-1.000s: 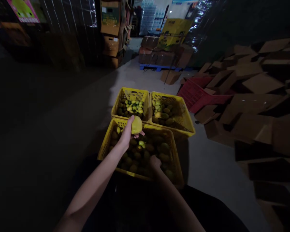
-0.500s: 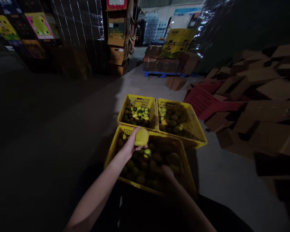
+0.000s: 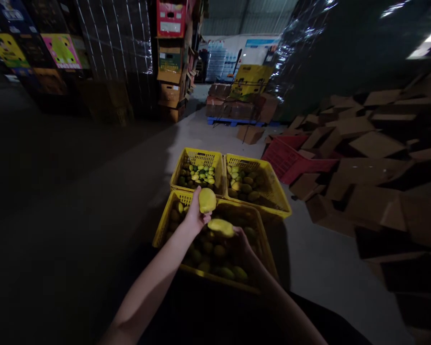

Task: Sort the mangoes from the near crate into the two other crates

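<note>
My left hand point(image 3: 194, 211) is closed around a yellow lemon point(image 3: 207, 200), held above the near yellow crate point(image 3: 161, 221). Just below and to the right, my right hand point(image 3: 241, 239) grips a longer-looking yellow lemon point(image 3: 221, 227) by its right end, slightly blurred. The two fruits are close together. Beneath both hands, the near crate contains many lemons point(image 3: 220, 251), yellow to greenish and mostly in shadow. Behind it stand a far left crate point(image 3: 175, 175) with smaller-looking yellow and green lemons point(image 3: 201, 175) and a far right crate point(image 3: 278, 199) with more of the fruit point(image 3: 246, 187).
A red crate point(image 3: 287, 160) lies tipped among a heap of cardboard boxes point(image 3: 373, 175) on the right. Further back, wrapped cartons rest on a blue pallet point(image 3: 230, 121). Stacked boxes point(image 3: 170, 91) rise beside a dark wrapped stack point(image 3: 118, 52) at the back left.
My right hand has come up out of the near crate with a lemon and is now beside my left hand. The left still holds its lemon. The view has tilted up and turned slightly right.
</note>
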`<action>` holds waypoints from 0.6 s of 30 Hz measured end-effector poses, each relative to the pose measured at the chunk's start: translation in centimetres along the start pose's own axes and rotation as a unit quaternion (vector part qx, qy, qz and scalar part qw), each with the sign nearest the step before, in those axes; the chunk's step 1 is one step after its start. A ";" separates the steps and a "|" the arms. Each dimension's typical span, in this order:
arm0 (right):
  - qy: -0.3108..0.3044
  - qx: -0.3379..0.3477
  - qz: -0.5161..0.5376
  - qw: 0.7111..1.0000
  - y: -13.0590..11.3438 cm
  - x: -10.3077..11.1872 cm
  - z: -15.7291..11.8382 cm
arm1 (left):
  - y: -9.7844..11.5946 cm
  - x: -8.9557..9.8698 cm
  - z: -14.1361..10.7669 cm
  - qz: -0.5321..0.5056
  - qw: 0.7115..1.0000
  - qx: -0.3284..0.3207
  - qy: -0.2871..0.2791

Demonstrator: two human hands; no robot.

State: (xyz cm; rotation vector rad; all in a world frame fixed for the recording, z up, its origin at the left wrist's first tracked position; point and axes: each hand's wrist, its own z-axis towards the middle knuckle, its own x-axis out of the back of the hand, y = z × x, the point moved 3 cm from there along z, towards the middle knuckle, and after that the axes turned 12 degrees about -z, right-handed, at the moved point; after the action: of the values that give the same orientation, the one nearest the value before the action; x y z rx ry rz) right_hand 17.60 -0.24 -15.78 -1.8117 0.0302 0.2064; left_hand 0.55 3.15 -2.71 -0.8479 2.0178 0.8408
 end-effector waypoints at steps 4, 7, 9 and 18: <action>-0.045 0.006 0.057 0.997 -6.0 -1.0 -0.7 | 0.8 -0.7 -0.9 -0.062 0.996 -0.019 -0.056; -0.075 0.058 0.084 0.992 -8.8 -1.9 -2.7 | 1.0 -1.0 -1.3 -0.045 0.991 -0.093 -0.082; -0.046 0.089 0.095 0.990 -9.2 -2.6 -3.6 | 0.5 -0.8 -1.4 -0.014 0.988 -0.125 -0.095; 0.016 0.182 0.083 0.980 -10.9 -4.0 -4.3 | -1.3 -0.8 -2.2 0.286 0.904 -0.268 -0.170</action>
State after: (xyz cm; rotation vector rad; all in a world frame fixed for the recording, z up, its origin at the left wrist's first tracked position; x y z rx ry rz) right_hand 15.66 -2.03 -3.64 -1.4471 0.2286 0.2706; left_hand 1.14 0.93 -1.35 -0.3235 1.7443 1.8012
